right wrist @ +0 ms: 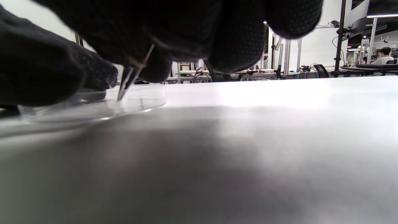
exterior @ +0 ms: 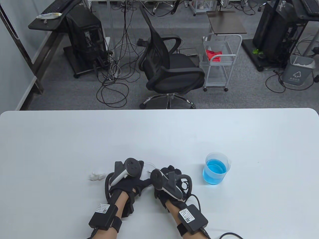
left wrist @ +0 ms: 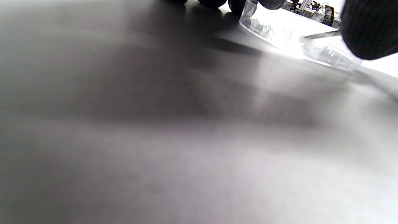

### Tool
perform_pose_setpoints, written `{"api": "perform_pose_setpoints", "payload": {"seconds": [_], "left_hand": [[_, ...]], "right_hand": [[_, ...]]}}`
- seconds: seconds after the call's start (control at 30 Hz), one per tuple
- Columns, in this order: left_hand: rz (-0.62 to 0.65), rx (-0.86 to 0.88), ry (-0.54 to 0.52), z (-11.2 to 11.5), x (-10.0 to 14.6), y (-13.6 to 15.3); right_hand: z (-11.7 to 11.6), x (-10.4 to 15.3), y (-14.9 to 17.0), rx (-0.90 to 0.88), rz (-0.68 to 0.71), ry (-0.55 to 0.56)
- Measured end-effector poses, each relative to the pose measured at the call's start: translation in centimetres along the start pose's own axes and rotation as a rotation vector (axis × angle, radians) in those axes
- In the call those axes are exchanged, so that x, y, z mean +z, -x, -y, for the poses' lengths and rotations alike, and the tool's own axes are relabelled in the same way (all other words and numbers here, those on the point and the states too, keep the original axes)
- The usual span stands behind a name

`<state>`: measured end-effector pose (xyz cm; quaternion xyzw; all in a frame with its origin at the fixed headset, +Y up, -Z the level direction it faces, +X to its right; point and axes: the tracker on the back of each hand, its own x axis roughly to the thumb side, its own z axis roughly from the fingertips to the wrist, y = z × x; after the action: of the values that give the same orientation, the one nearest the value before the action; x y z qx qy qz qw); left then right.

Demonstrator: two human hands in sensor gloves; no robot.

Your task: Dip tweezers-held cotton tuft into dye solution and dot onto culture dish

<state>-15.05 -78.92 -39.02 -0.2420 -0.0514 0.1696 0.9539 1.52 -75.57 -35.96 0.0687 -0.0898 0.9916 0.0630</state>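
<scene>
Tweezers (right wrist: pixel 129 79): thin, springy metal, likely slippery in a glove; best pinched mid-shank with steady pressure. The right hand (exterior: pixel 172 183) pinches them, tips pointing down into the dish (right wrist: pixel 93 107) directly below its fingers. No tuft is discernible at the tips. Dish: light clear plastic, apt to slide, so best steadied at the rim; the left hand (exterior: pixel 127 178) sits at its near-left edge, fingers (left wrist: pixel 370 28) touching the rim. Spare cotton (exterior: pixel 96 175) lies just left of the left hand; the beaker (exterior: pixel 216 171) of blue dye stands to the right of the right hand.
</scene>
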Motion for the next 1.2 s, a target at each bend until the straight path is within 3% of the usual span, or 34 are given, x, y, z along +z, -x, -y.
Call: {"api": "perform_pose_setpoints", "payload": {"seconds": [1.2], "left_hand": [[-0.001,0.009,0.000,0.0,0.0,0.1]], "right_hand": [[0.4,-1.0,-0.4,-0.011,-0.042,-0.071]]}}
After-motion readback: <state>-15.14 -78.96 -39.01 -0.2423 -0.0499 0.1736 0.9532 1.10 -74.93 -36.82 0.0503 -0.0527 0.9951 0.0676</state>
